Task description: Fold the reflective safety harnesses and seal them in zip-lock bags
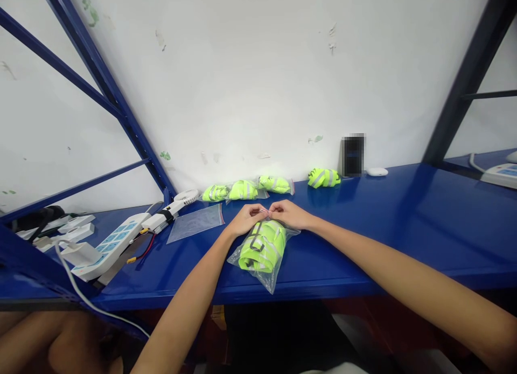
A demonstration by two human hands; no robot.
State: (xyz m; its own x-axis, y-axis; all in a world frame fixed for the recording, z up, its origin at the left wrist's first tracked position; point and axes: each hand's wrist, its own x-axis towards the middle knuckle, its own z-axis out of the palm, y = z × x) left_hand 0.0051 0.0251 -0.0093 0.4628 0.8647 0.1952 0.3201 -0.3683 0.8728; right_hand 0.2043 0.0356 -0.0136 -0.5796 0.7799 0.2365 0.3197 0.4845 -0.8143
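A clear zip bag point(262, 253) with a rolled neon-yellow reflective vest inside lies on the blue shelf point(383, 228) in front of me. My left hand point(247, 217) and my right hand point(288, 213) meet at the bag's far end, fingers pinched on its zip edge. An empty clear bag point(196, 222) lies flat to the left. Three bagged vests point(242, 191) sit in a row by the wall, and a loose rolled vest point(323, 178) rests further right.
A white power strip point(109, 247) with cables, chargers and a small white fan point(186, 196) crowd the shelf's left side. A dark box point(353, 155) and a white puck point(377, 172) stand by the wall. Blue rack struts point(121, 110) rise at the left and right.
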